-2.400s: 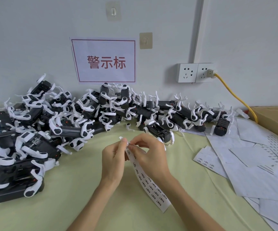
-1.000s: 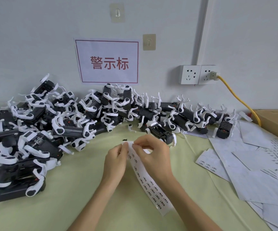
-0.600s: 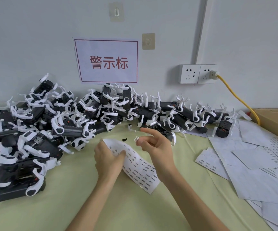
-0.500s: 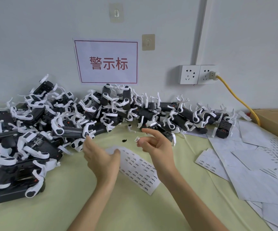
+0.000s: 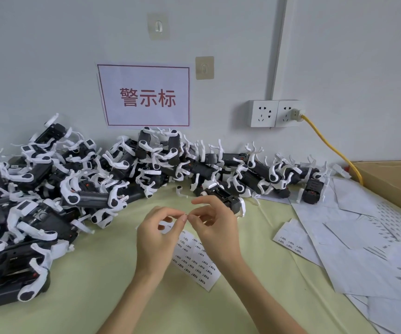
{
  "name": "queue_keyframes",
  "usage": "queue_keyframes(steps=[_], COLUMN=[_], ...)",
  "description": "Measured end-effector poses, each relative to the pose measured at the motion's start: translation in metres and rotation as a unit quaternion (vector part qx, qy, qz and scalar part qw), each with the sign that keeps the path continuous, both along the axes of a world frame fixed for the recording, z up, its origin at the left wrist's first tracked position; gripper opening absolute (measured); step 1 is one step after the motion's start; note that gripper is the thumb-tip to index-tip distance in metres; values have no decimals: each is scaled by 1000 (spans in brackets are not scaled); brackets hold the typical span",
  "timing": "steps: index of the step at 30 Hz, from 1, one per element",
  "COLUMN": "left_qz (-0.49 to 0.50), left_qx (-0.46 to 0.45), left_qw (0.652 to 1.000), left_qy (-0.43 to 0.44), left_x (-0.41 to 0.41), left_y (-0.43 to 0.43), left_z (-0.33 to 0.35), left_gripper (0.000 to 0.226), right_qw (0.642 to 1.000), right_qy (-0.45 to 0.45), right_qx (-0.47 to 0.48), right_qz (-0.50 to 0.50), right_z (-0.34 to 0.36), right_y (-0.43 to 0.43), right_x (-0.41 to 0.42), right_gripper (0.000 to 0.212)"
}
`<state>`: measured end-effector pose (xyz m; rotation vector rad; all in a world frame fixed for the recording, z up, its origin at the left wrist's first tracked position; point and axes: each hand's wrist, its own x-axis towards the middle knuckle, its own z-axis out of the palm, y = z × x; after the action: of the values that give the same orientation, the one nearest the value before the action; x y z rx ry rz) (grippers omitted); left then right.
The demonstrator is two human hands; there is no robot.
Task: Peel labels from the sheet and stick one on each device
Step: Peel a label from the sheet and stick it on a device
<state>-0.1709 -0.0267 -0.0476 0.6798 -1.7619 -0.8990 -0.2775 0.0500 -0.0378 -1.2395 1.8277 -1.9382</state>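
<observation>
The label sheet (image 5: 194, 260), white with rows of small printed labels, lies flat on the pale green table (image 5: 93, 280) under my hands. My left hand (image 5: 157, 233) and my right hand (image 5: 215, 225) meet fingertip to fingertip above it, both pinching one tiny peeled label (image 5: 186, 215). A long heap of black devices with white clips (image 5: 93, 179) runs along the wall behind. The nearest device (image 5: 221, 196) lies just beyond my right hand.
Used white backing sheets (image 5: 363, 239) are spread over the right of the table, with a small label piece (image 5: 291, 239) beside them. A cardboard box (image 5: 392, 182) stands at the far right. A yellow cable (image 5: 329, 145) runs from the wall socket (image 5: 275, 113).
My left hand let go of the label sheet, which now lies flat on the table. It swung left, then came back to meet my right hand at the peeled label.
</observation>
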Motion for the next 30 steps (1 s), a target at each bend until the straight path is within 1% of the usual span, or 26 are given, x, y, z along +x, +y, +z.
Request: queue_keyframes(steps=[3, 5, 8, 12, 14, 16, 17, 19, 22, 24, 25, 27, 28, 29, 30], left_qz=[-13, -24, -37, -48, -54, -58, -60, -57, -44, -32, -24, -10, -6, -3, 0], left_qx=[0, 8, 10, 10, 14, 23, 28, 34, 66, 77, 78, 78, 78, 78, 79], left_qw=[1000, 1000, 999, 998, 998, 997, 997, 997, 997, 996, 997, 997, 997, 997, 997], left_qy=[5, 16, 23, 30, 37, 43, 43, 31, 15, 12, 10, 10, 9, 8, 7], left_x=[-2, -2, -2, -1, 0, 1, 1, -1, -3, -3, -3, -2, -2, -2, -2], left_y=[0, 1, 3, 4, 4, 4, 4, 4, 3, 1, 0, -1, -2, -2, -1], left_z=[-1, 0, 1, 2, 2, 3, 3, 1, -1, -4, -5, -6, -6, -6, -7], left_gripper=[23, 25, 28, 30, 27, 20, 20, 27, 31, 31, 30, 28, 28, 28, 27], right_qw=[1000, 999, 999, 999, 999, 999, 999, 998, 995, 991, 986, 970, 963, 958, 956], right_qy=[10, 22, 32, 27, 26, 33, 39, 58, 69, 65, 75, 93, 89, 76, 59], right_qx=[5, 14, 22, 10, 10, 9, 10, 16, 1, -11, 0, 65, 107, 142, 166], right_qz=[-26, -26, -25, -23, -21, -25, -27, -34, -66, -113, -150, -216, -233, -238, -234], right_z=[-2, -2, 0, 1, 1, 1, 0, -2, -3, -2, -1, -3, -4, -5, -7], right_y=[-1, -1, -1, 0, 0, 0, 0, -1, -1, 0, 0, 1, 2, 3, 4], right_x=[0, -2, -4, -3, -4, -4, -4, -4, -6, -11, -15, -27, -34, -40, -45], right_gripper=[18, 10, 12, 11, 11, 14, 16, 18, 20, 20, 29, 62, 77, 88, 93])
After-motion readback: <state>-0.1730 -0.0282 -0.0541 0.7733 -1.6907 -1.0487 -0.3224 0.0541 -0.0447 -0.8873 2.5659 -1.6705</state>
